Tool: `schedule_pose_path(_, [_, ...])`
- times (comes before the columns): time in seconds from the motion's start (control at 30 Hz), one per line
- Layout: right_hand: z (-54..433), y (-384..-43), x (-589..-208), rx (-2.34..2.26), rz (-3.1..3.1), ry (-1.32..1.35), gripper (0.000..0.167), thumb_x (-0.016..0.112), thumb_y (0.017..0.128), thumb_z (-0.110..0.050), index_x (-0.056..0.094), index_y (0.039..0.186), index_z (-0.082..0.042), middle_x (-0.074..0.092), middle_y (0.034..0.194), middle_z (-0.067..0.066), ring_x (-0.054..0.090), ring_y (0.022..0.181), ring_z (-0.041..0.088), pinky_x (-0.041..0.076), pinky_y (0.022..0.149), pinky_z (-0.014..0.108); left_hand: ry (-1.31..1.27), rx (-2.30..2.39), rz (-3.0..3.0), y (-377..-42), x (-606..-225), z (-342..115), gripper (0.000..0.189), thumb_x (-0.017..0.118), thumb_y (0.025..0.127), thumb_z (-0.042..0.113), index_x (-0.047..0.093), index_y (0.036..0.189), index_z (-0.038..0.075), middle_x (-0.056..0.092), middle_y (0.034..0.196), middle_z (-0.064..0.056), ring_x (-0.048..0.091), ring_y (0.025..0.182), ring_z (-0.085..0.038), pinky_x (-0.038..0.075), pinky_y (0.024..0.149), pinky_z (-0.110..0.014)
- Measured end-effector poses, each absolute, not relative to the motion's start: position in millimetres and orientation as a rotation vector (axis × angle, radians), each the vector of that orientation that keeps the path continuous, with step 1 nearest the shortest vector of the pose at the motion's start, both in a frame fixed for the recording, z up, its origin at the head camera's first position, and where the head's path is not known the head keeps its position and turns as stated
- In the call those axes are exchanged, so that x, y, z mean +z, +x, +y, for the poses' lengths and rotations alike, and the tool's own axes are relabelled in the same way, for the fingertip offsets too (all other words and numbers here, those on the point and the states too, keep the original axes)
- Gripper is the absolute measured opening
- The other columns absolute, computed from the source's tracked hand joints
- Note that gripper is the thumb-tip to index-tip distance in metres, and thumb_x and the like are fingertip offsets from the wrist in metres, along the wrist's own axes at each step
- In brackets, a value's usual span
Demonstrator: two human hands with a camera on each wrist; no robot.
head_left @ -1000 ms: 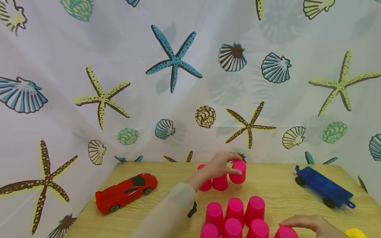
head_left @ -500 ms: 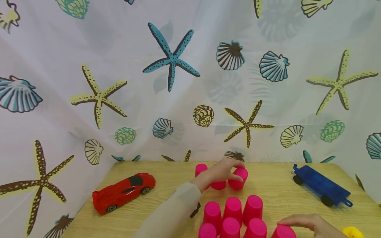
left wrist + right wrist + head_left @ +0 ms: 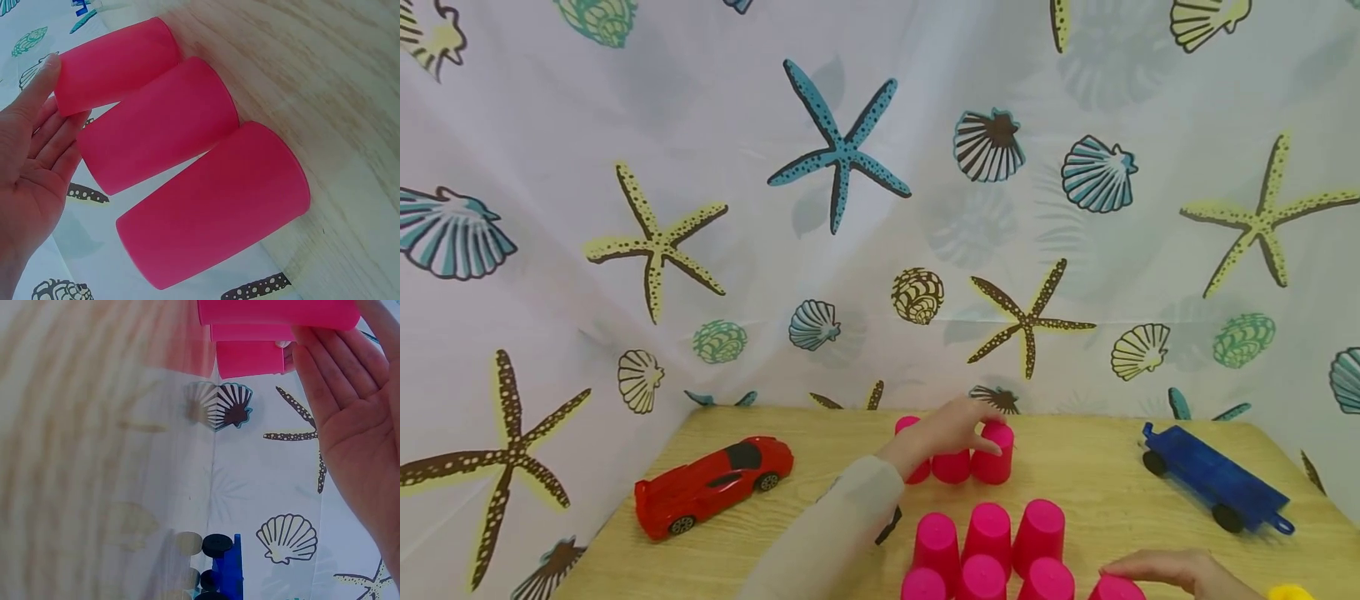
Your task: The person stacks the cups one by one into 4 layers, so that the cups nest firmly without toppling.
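Note:
In the head view, my left hand (image 3: 942, 433) grips the upturned base of a pink cup (image 3: 992, 462) at the right end of a back row of three. The left wrist view shows its thumb and fingers (image 3: 57, 139) around the base of that cup (image 3: 119, 65), whose rim is down at the wood. Beside it stand a middle cup (image 3: 159, 125) and a nearer cup (image 3: 215, 206), also upside down. My right hand (image 3: 1183, 571) holds another pink cup (image 3: 1116, 590) at the lower edge, its fingers (image 3: 331, 369) curved around the base in the right wrist view.
Several upside-down pink cups (image 3: 989, 533) stand clustered in front. A red toy car (image 3: 715, 487) sits at left, a blue toy trailer (image 3: 1217, 475) at right. Part of a yellow object (image 3: 1292, 592) shows lower right. A shell-patterned curtain (image 3: 880, 250) hangs behind the table.
My left hand has lowered its cup to the right end of the back row, next to the middle cup. My right hand stays on its cup.

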State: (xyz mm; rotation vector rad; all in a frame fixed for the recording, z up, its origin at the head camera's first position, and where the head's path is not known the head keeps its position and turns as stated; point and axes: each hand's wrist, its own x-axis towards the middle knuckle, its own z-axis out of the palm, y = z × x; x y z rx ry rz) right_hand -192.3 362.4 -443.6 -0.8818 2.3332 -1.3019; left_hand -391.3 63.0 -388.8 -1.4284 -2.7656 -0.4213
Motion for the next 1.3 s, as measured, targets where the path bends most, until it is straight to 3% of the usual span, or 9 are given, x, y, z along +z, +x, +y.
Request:
schedule_pose_path(0.33, [362.3,-189.6,-444.7,-1.336,2.288,-0.795,0.042,0.058,0.096,-0.009,0.052,0.136,0.003,0.067,0.129,-0.005,0.06,0.114,-0.004,0.059,0.089,0.035,-1.456,-0.409,-2.782,-394.4,-390.3,64.1,0.049,0.074,0.086,0.029,0.063,0.131,0.012,0.067,0.128,-0.004,0.062,0.117,-0.017,0.05,0.101,-0.02])
schedule_pose_path(0.87, [362.5,-192.1,-443.1,-1.293,2.35,-0.868,0.041,0.057,0.096,-0.01,0.054,0.135,0.001,0.067,0.13,-0.003,0.061,0.115,-0.003,0.059,0.087,0.041,-1.427,-0.382,-2.855,-408.0,-387.1,65.0,0.047,0.071,0.088,0.031,0.064,0.13,0.012,0.07,0.125,-0.003,0.065,0.114,-0.016,0.051,0.099,-0.02])
schedule_pose_path(1.07, [363.6,-192.6,-444.8,-1.276,2.383,-0.873,0.04,0.057,0.096,-0.011,0.054,0.135,0.0,0.067,0.129,-0.003,0.061,0.114,-0.004,0.059,0.086,0.042,-1.394,-0.385,-2.886,-408.3,-386.1,62.6,0.058,0.072,0.088,0.035,0.056,0.139,0.012,0.062,0.137,-0.004,0.058,0.126,-0.018,0.047,0.107,-0.025])
schedule_pose_path(1.27, [372.3,-191.7,-449.0,-1.313,2.4,-0.885,0.039,0.056,0.096,-0.006,0.056,0.135,-0.004,0.066,0.13,-0.006,0.06,0.115,-0.004,0.055,0.087,0.02,-1.295,-0.626,-2.823,-405.1,-376.8,46.7,0.069,0.073,0.087,0.035,0.045,0.147,0.013,0.052,0.148,-0.004,0.048,0.138,-0.02,0.041,0.114,-0.034])
schedule_pose_path(1.3, [374.9,-191.4,-449.3,-1.31,2.426,-0.893,0.04,0.056,0.096,-0.005,0.055,0.136,-0.004,0.066,0.13,-0.007,0.059,0.116,-0.004,0.056,0.086,0.022,-1.283,-0.68,-2.798,-403.8,-374.3,42.2,0.068,0.073,0.088,0.034,0.045,0.147,0.014,0.052,0.148,-0.004,0.048,0.138,-0.02,0.042,0.114,-0.035])
